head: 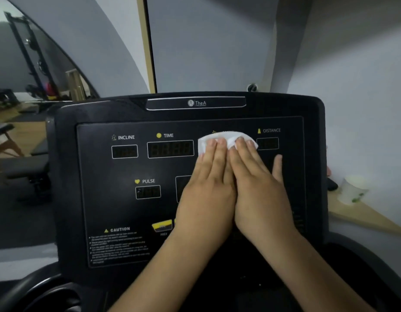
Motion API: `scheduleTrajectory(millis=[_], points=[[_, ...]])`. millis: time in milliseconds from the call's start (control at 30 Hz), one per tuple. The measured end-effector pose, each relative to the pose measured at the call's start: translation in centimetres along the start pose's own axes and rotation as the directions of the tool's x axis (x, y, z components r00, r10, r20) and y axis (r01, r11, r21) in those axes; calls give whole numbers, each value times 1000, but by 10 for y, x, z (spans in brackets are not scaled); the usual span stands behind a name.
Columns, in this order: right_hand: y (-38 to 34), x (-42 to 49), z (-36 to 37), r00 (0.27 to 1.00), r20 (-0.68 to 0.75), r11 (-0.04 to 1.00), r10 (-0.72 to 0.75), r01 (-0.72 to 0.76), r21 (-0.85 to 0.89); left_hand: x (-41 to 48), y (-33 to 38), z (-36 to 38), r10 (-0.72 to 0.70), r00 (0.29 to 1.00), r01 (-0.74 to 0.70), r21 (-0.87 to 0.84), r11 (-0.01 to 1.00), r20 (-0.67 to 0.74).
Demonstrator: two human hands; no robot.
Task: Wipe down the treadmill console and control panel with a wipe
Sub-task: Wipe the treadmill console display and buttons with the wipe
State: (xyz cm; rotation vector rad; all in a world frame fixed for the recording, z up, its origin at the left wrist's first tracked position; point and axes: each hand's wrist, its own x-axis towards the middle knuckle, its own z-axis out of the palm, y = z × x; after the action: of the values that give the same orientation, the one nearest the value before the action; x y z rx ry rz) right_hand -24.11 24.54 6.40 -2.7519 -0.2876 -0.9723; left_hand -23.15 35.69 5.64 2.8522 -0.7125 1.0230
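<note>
Both flat hands, left hand (206,188) and right hand (260,188), press the wipe (228,139) (white) onto the console (100,176).

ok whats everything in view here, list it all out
treadmill console: one, black, fills the middle of the view
display windows: four in full view, dark and unlit, on the panel; one more partly hidden by the hands
caution label: one, white print, lower left of the panel
yellow button: one, just left of the left wrist
wipe: one, white, on the panel left of the DISTANCE window
paper cup: one, white, on the ledge at right
wooden ledge: one, light wood, right of the console
gym gear: dark, blurred, far left
left hand: flat, fingertips pressing the wipe
right hand: flat beside it, fingertips pressing the wipe
</note>
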Motion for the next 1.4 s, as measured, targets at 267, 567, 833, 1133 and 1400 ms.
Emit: scheduleTrajectory(millis=[267,567,833,1133,1400], points=[[-28,-40,21,994,51,993,-100,103,-60,-56,-6,3,27,999,-28,-27,999,-41],[-52,-22,19,990,82,993,-116,117,-9,-56,-30,-13,2,997,3,53,999,-76],[-73,7,15,977,89,981,-193,193,5,-54,-62,-28,-95,988,92,-23,995,-124],[-91,-49,39,937,160,951,-311,308,44,-117,-52,-13,-68,983,72,14,997,-173],[-136,17,20,924,236,951,-301,308,10,-88,-105,-42,-176,971,176,-20,984,-164]])
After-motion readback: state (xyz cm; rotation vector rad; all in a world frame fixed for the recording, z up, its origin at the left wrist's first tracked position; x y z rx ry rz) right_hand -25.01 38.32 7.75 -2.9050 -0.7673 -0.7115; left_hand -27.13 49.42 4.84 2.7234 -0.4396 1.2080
